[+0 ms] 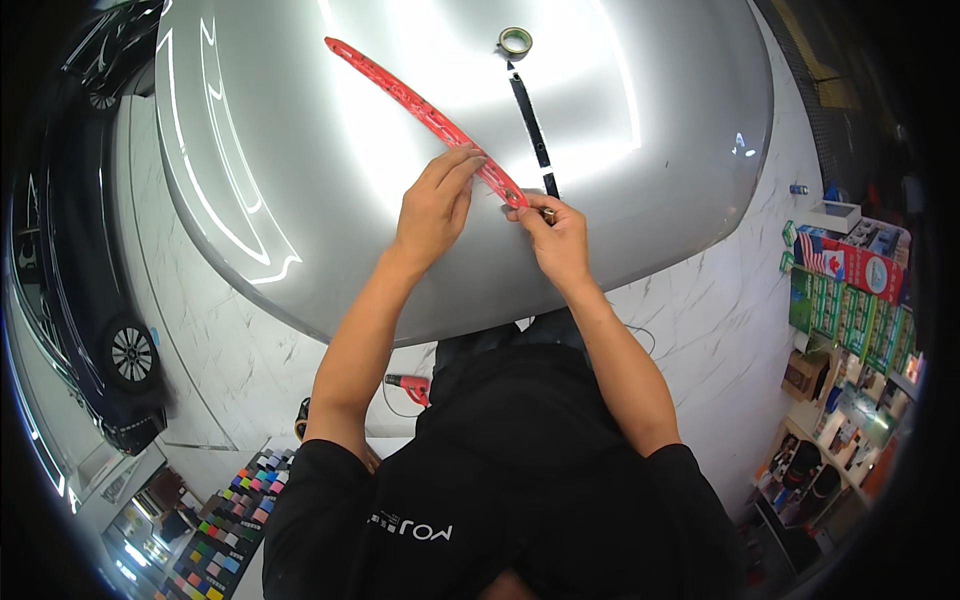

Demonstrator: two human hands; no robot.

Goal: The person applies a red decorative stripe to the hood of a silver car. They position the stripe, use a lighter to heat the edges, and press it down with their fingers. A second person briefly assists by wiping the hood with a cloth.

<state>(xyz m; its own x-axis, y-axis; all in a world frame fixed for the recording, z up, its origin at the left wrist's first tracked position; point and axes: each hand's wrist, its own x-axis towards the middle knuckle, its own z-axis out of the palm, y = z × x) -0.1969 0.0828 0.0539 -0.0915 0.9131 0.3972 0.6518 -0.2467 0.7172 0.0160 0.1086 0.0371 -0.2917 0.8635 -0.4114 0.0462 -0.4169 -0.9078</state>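
A long, narrow red trim strip [405, 98] lies slantwise over the silver hood, its surface shiny and uneven with darker marks. My left hand [435, 200] is closed at its near part, fingertips on the upper edge. At the near end, my right hand [555, 238] pinches the tip between thumb and fingers. A small dark object shows beside the right fingers, too little of it visible to name. Just beyond that hand, a slim black strip with pale bands [530, 125] lies on the hood. A roll of tape [515, 42] rests at its far end.
The glossy silver car hood [670, 190] fills the area before me. A red heat gun [410, 388] is below its edge, near my left elbow. Colour samples [235, 515] stand at lower left, a dark car [80, 250] at far left, and stocked shelves [850, 310] at right.
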